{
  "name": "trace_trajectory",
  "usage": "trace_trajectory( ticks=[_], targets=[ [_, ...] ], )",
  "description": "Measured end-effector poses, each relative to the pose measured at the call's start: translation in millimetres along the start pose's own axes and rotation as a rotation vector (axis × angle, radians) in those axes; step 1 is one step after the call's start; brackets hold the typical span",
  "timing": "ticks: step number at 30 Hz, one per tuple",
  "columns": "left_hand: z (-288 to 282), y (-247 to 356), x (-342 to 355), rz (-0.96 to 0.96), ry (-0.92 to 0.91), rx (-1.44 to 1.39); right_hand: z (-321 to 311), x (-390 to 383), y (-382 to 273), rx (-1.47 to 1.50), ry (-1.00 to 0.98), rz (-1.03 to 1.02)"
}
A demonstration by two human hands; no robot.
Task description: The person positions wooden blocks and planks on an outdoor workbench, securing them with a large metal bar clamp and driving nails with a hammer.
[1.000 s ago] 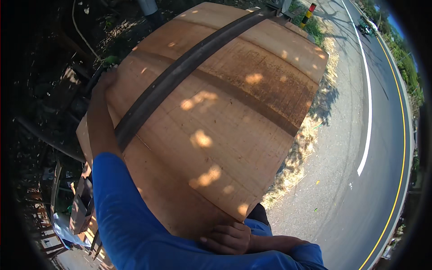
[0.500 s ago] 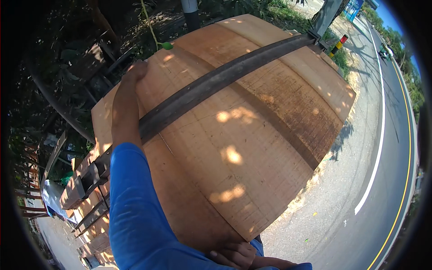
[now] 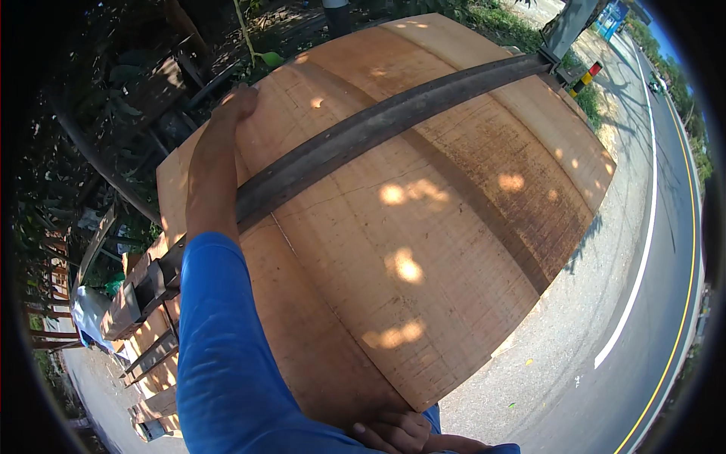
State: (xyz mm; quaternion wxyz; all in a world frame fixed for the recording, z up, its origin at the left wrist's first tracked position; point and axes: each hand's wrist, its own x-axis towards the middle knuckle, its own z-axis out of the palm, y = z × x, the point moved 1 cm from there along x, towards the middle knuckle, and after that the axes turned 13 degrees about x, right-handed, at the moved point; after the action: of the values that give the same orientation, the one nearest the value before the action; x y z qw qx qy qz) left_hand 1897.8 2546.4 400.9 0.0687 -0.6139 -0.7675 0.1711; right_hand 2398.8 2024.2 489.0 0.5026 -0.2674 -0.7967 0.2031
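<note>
My left hand (image 3: 239, 103) reaches across the large stacked plywood sheets (image 3: 408, 303), its bent fingers gripping their far left edge. A long dark metal beam (image 3: 340, 140) lies diagonally over the sheets, passing beside my left forearm toward a grey post (image 3: 560, 34) at the top right. Low in the frame, partly cut off, my right hand (image 3: 389, 433) has its fingers curled at the near edge of the plywood. The sheets show overlapping bands of pale and darker wood, speckled with sunlight.
At left are more timber and metal pieces (image 3: 151, 348), a pale covered bundle (image 3: 89, 310) and a curved pipe (image 3: 113, 181) among shaded plants. A striped marker post (image 3: 586, 76) stands by the verge. Along the right runs a road (image 3: 662, 303), with a distant vehicle (image 3: 656, 83).
The view has tilted and shifted, so the plywood, beam and left hand appear farther right, with more timber showing at left. My right hand sits lower in the frame, still at the near edge.
</note>
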Motion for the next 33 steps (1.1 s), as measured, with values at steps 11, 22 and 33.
trace_trajectory(
  ticks=[11,22,33],
  targets=[
    [-12.2,-16.5,-19.5,0.226,0.031,0.189,-14.3,-1.9,-7.9,0.137,-0.073,0.006],
    [-234.8,127.2,-364.7,0.593,0.025,0.014,-138.4,167.8,125.1,-0.135,-0.289,-0.022],
    [-219.7,309.7,-610.1,0.387,0.150,-0.089,-159.4,291.0,322.2,-0.436,-0.838,-0.228]
  ],
)
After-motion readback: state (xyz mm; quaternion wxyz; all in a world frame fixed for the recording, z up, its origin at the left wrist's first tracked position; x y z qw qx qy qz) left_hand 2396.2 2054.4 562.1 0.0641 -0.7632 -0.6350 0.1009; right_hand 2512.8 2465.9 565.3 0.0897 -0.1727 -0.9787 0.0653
